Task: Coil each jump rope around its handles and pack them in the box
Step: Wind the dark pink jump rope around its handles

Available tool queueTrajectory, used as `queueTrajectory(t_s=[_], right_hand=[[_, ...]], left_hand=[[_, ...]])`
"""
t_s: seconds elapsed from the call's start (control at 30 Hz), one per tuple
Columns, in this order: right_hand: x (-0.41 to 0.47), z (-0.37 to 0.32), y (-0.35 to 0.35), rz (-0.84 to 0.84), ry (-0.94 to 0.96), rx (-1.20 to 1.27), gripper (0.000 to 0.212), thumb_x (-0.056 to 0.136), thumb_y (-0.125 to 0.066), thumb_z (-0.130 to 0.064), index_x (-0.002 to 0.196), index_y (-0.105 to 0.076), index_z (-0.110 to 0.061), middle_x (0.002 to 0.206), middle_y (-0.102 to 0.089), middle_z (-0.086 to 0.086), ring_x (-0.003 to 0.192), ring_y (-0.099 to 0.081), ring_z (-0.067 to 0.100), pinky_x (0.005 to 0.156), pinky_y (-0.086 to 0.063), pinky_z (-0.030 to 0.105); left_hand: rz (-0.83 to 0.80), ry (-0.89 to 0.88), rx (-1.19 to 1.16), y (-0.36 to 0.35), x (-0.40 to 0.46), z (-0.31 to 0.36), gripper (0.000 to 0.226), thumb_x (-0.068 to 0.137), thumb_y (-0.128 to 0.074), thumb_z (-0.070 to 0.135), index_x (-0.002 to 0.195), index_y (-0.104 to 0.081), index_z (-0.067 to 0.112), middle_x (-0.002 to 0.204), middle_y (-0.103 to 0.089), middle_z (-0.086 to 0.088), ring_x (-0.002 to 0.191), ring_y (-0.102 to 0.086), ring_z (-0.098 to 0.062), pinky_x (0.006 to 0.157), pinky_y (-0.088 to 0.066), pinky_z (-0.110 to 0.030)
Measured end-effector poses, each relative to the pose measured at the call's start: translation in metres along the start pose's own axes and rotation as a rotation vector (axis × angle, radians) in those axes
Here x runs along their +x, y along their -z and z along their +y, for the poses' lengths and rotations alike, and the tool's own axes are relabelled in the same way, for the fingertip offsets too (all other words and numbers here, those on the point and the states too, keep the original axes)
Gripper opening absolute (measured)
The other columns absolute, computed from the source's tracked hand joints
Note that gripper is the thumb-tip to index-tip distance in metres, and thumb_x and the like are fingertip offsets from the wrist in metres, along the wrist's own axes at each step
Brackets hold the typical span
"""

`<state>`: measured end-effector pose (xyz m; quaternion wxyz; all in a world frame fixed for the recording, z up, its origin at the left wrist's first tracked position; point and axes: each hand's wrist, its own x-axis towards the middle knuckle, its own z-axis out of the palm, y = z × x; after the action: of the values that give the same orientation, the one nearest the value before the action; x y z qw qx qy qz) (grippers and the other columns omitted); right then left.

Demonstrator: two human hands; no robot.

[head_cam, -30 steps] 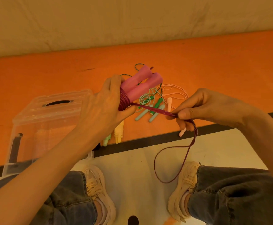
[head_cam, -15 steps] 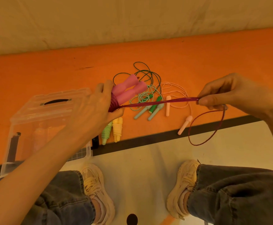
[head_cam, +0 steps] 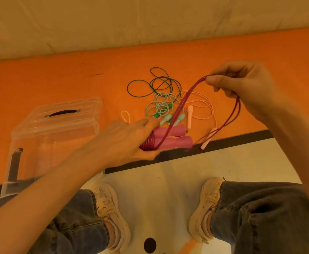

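My left hand (head_cam: 124, 142) grips the two pink handles (head_cam: 175, 137) of a jump rope, held side by side, with dark red cord coiled round their near end. The loose dark red cord (head_cam: 184, 101) arcs up to my right hand (head_cam: 241, 83), which pinches it between thumb and fingers, and the rest hangs down in a loop (head_cam: 236, 110). The clear plastic box (head_cam: 58, 129) with a black handle on its lid stands at the left on the orange mat.
Loose ropes lie tangled on the orange mat (head_cam: 260, 55) behind my hands: a dark green cord (head_cam: 155, 83), a mint rope with green handles (head_cam: 164, 112) and a pale pink rope (head_cam: 201, 110). My knees and shoes (head_cam: 109, 208) are below, on white floor.
My right hand rose and swung the cord up into an arc. My left hand dropped lower and turned the pink handles to point right.
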<state>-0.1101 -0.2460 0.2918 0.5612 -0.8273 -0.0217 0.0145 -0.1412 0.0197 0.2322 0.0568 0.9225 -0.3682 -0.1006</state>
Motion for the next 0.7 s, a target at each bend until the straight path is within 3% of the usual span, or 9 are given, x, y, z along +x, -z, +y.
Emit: queueTrajectory(t_s=[0.1,0.17,0.23,0.37,0.47,0.53,0.57,0.63,0.7], right_hand=[[0.005,0.001,-0.011,0.032,-0.041,0.002,0.023,0.065,-0.073,-0.039,0.08,-0.071,-0.022,0.057,-0.061,-0.009,0.053,-0.043,0.008,0.048,-0.033,0.02],[0.008,0.002,-0.018,0.029,-0.054,-0.01,0.012,0.073,-0.075,-0.03,0.08,-0.071,-0.021,0.057,-0.061,-0.009,0.049,-0.044,0.002,0.047,-0.032,0.017],[0.009,0.004,-0.024,0.028,-0.063,-0.022,0.007,0.079,-0.074,-0.022,0.083,-0.071,-0.016,0.056,-0.061,-0.01,0.046,-0.047,-0.003,0.045,-0.034,0.012],[0.011,0.005,-0.031,0.019,-0.091,-0.031,0.007,0.081,-0.073,-0.016,0.086,-0.071,-0.011,0.049,-0.061,-0.014,0.043,-0.049,-0.006,0.044,-0.035,0.006],[0.013,0.006,-0.031,0.026,-0.105,-0.03,0.009,0.081,-0.073,-0.015,0.087,-0.071,-0.009,0.048,-0.061,-0.013,0.041,-0.047,-0.005,0.043,-0.034,0.006],[0.014,0.008,-0.03,0.044,-0.115,-0.04,0.013,0.081,-0.073,-0.015,0.09,-0.071,-0.006,0.049,-0.06,-0.012,0.041,-0.047,-0.005,0.043,-0.034,0.006],[0.015,0.009,-0.028,0.053,-0.121,-0.047,0.015,0.081,-0.073,-0.016,0.091,-0.071,-0.005,0.049,-0.06,-0.012,0.04,-0.047,-0.005,0.042,-0.034,0.006],[0.016,0.011,-0.026,0.055,-0.132,-0.068,0.016,0.081,-0.074,-0.018,0.091,-0.071,-0.006,0.047,-0.059,-0.014,0.04,-0.047,-0.006,0.042,-0.034,0.006],[0.016,0.014,-0.027,0.037,-0.136,-0.081,0.015,0.08,-0.074,-0.019,0.089,-0.072,-0.008,0.048,-0.06,-0.013,0.041,-0.047,-0.006,0.043,-0.034,0.006]], left_hand=[[0.067,-0.1,-0.026,0.0,-0.001,0.012,0.053,0.084,-0.039,0.066,0.119,-0.029,0.027,0.105,-0.057,0.006,0.061,-0.047,-0.014,0.053,-0.048,-0.033],[0.106,-0.164,-0.008,-0.001,-0.002,0.016,0.049,0.083,-0.04,0.065,0.112,-0.031,0.026,0.094,-0.057,0.006,0.054,-0.048,-0.015,0.044,-0.037,-0.027],[0.149,-0.21,0.013,0.0,-0.002,0.018,0.05,0.083,-0.042,0.066,0.107,-0.037,0.023,0.085,-0.057,0.007,0.049,-0.044,-0.013,0.042,-0.028,-0.023],[0.203,-0.228,0.02,-0.001,-0.003,0.026,0.055,0.084,-0.039,0.069,0.106,-0.044,0.02,0.079,-0.058,0.009,0.047,-0.031,-0.01,0.039,-0.028,-0.021],[0.245,-0.168,-0.008,0.0,-0.006,0.036,0.057,0.084,-0.042,0.064,0.111,-0.048,0.014,0.075,-0.062,0.006,0.044,-0.05,-0.014,0.038,-0.027,-0.02],[0.271,-0.086,-0.088,0.004,-0.007,0.041,0.073,0.084,-0.044,0.063,0.135,-0.038,0.011,0.074,-0.059,0.01,0.043,-0.05,-0.013,0.039,-0.028,-0.021],[0.273,-0.038,-0.124,0.006,-0.008,0.044,0.086,0.084,-0.046,0.064,0.148,-0.021,0.011,0.071,-0.051,0.016,0.042,-0.043,-0.008,0.04,-0.027,-0.022],[0.246,0.0,-0.159,0.008,-0.011,0.046,0.1,0.085,-0.045,0.064,0.153,0.012,0.019,0.07,-0.033,0.023,0.044,-0.033,-0.005,0.043,-0.023,-0.02],[0.196,-0.068,-0.143,0.009,-0.011,0.044,0.091,0.088,-0.043,0.063,0.153,0.01,0.028,0.086,-0.047,0.018,0.054,-0.045,-0.007,0.047,-0.028,-0.021]])
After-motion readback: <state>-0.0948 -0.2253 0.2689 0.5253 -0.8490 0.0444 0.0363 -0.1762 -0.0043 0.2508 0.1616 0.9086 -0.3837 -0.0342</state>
